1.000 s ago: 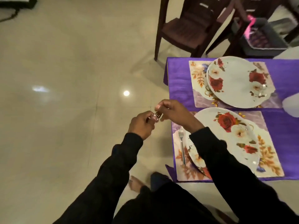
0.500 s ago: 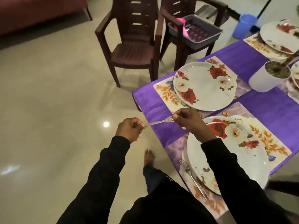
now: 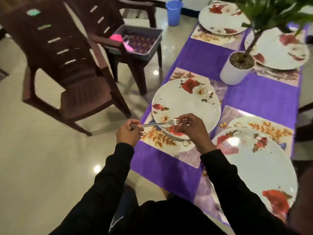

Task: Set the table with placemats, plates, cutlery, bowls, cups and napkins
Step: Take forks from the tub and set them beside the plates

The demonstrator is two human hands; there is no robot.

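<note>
We see a slim, shiny metal fork (image 3: 157,123) held level between both hands just above the table's (image 3: 264,97) left edge, its long axis running from nine o'clock to three o'clock, handle end at nine and tines at three. The left hand (image 3: 129,133) pinches the handle tip with curled fingers, and the right hand (image 3: 193,128) pinches the tines between thumb and fingertips; both wrists come out of black sleeves. The tines hover over the near rim of a round, glossy white plate with red roses (image 3: 185,106), which lies on a rectangular floral placemat with orange leaves (image 3: 159,139). At five o'clock from the fork, a second rose-printed white plate (image 3: 264,168) rests on its own placemat; the right forearm covers its left rim, and something thin and metallic at its near edge is too blurred for us to name. A smooth purple cloth covers the table. At one o'clock stands a white cylindrical pot with a green plant (image 3: 237,68), its leaves cut off by the top edge, and two more blurred plates lie beyond it. At eleven o'clock, two dark brown slatted plastic chairs (image 3: 64,68) stand on the glossy pale floor, the farther one carrying a grey rectangular tray (image 3: 150,46) whose contents we cannot make out.
</note>
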